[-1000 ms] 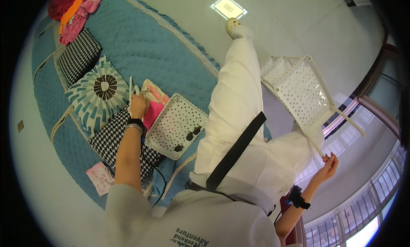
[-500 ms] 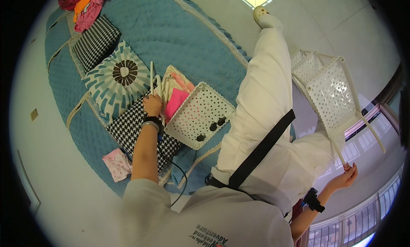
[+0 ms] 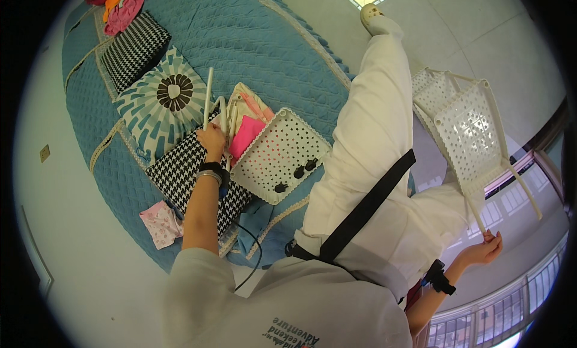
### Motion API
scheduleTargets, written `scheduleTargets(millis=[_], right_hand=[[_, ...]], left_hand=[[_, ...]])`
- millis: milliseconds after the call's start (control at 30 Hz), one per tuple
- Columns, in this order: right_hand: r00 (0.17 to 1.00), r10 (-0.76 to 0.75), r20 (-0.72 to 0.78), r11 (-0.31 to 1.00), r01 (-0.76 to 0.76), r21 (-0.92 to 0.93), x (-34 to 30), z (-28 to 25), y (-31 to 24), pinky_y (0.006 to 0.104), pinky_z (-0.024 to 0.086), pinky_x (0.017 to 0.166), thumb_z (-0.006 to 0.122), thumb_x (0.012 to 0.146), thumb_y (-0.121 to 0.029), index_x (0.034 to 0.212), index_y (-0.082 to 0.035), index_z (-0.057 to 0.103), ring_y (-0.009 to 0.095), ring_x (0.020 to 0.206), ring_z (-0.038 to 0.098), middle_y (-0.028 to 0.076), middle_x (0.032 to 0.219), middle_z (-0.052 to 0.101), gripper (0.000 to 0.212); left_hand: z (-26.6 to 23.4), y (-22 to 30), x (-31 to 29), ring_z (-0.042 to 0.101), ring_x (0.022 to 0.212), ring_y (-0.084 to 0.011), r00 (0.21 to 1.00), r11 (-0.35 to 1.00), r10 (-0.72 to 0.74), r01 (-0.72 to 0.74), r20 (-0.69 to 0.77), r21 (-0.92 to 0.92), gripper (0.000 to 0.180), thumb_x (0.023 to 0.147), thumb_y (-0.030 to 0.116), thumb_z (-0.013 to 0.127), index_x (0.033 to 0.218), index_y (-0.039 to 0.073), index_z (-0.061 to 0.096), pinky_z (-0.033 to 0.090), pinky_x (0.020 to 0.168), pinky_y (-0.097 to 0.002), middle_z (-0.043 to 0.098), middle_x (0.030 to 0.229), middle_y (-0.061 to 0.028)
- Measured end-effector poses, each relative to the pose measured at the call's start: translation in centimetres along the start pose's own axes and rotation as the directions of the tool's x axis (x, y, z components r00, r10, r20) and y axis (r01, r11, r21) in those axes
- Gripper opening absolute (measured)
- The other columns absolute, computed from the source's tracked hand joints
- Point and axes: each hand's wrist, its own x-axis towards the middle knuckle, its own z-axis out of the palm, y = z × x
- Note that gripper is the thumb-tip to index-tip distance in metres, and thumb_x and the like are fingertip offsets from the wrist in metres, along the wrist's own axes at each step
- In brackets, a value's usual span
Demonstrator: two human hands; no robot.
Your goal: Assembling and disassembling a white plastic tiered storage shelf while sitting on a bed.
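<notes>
While the left hand [image 3: 211, 140] closed round white rods [image 3: 208, 98] on the bed [image 3: 282, 53], their long axis ran up away from the wrist, beside the dotted tray [image 3: 279, 155]. Right hand [image 3: 484, 249] hung well apart, fingers loosely curled, touching a leg of the white stool [image 3: 469, 131]; whether gripped, cannot tell

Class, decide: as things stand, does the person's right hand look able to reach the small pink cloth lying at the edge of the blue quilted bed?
Probably not without moving. The right hand is out on the far side, holding a leg of the white perforated plastic chair, and the person's torso and raised leg lie between it and the small pink cloth.
</notes>
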Motion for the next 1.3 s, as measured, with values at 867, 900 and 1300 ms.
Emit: scheduleTargets(millis=[867, 900, 1300], right_hand=[[0.997, -0.076, -0.003, 0.995, 0.076, 0.058, 0.4, -0.5, 0.9, 0.0289, 0.045, 0.065, 0.044, 0.088, -0.008, 0.09, 0.005, 0.053, 0.014, 0.058, 0.044, 0.004, 0.061, 0.041, 0.017], [0.999, -0.052, -0.002, 0.997, 0.052, 0.053, 0.3, -0.6, 0.9, 0.0285, 0.044, 0.064, 0.043, 0.088, -0.009, 0.09, 0.005, 0.053, 0.014, 0.057, 0.044, 0.004, 0.061, 0.042, 0.017], [0.999, -0.044, 0.01, 0.994, 0.043, 0.098, 0.0, -0.2, 0.5, 0.0272, 0.043, 0.062, 0.043, 0.087, -0.008, 0.081, 0.003, 0.05, 0.013, 0.056, 0.042, 0.005, 0.061, 0.044, 0.014]], left_hand=[[-4.5, 2.8, -5.6, 0.048, 0.088, -0.036, 0.888, 0.888, 0.459, -0.459, 0.003, -0.026, 0.022, 0.075, 0.016, 0.06, 0.093, 0.003, 0.061, 0.04, 0.076, -0.0402, 0.046, 0.094, -0.0191], [-3.9, 2.7, -5.7, 0.048, 0.088, -0.0365, 0.919, 0.919, 0.394, -0.394, 0.018, -0.019, 0.018, 0.075, 0.017, 0.06, 0.087, 0.004, 0.063, 0.041, 0.075, -0.0404, 0.046, 0.095, -0.0197], [-2.7, 1.7, -4.4, 0.053, 0.096, -0.0386, 0.946, 0.977, 0.111, -0.16, 0.306, 0.139, 0.027, 0.078, 0.023, 0.061, 0.09, -0.001, 0.062, 0.048, 0.078, -0.0426, 0.044, 0.111, -0.0215]])
